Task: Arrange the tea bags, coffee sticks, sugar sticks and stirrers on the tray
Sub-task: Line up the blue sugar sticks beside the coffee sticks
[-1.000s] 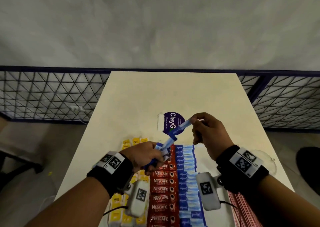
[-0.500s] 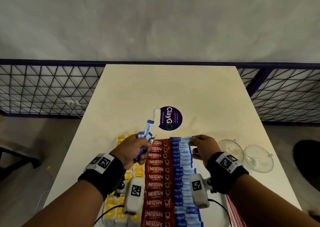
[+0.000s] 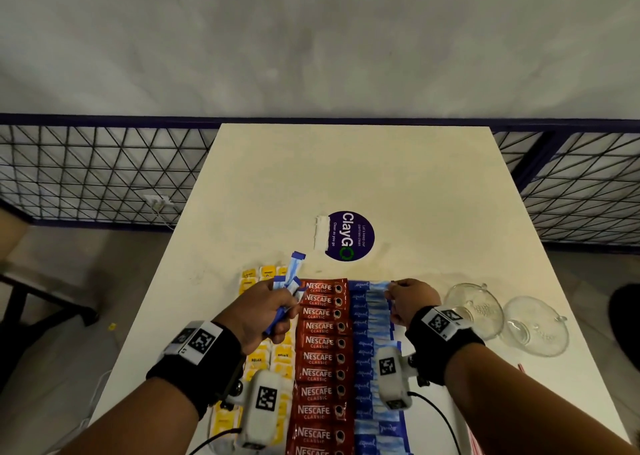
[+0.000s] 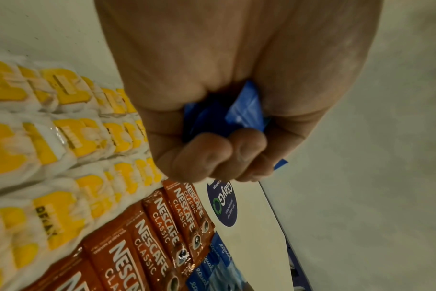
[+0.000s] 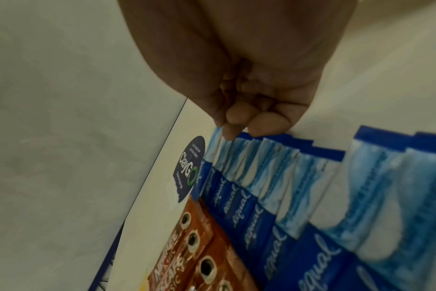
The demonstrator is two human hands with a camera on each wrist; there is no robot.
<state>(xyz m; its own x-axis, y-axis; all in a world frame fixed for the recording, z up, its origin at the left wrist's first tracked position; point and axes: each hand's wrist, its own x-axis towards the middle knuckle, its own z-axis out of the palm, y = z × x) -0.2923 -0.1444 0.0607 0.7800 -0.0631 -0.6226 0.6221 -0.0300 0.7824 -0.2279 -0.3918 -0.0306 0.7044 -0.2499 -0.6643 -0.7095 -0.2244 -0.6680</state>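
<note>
My left hand (image 3: 273, 310) grips a bunch of blue sugar sticks (image 3: 292, 274) above the tea bags, with their ends fanning out past my knuckles; the wrist view shows my fingers (image 4: 212, 155) curled round the bunch (image 4: 244, 110). My right hand (image 3: 405, 297) pinches the end of one blue sugar stick (image 3: 372, 285), which lies at the far end of the blue sugar row (image 3: 369, 336). The right wrist view shows my fingertips (image 5: 233, 130) on that stick (image 5: 215, 145). Red Nescafe coffee sticks (image 3: 320, 342) form the middle row and yellow tea bags (image 3: 258, 361) the left one.
Two clear glass pieces (image 3: 474, 310) (image 3: 535, 328) stand to the right of my right wrist. A purple ClayGo sticker (image 3: 349, 235) lies beyond the rows. Red-striped stirrers (image 3: 472, 442) show at the bottom right edge. Wire fencing flanks the table (image 3: 346, 170).
My right hand drew one blue stick from the left hand's bunch and brought it down onto the far end of the blue row. My left hand shifted left with the rest.
</note>
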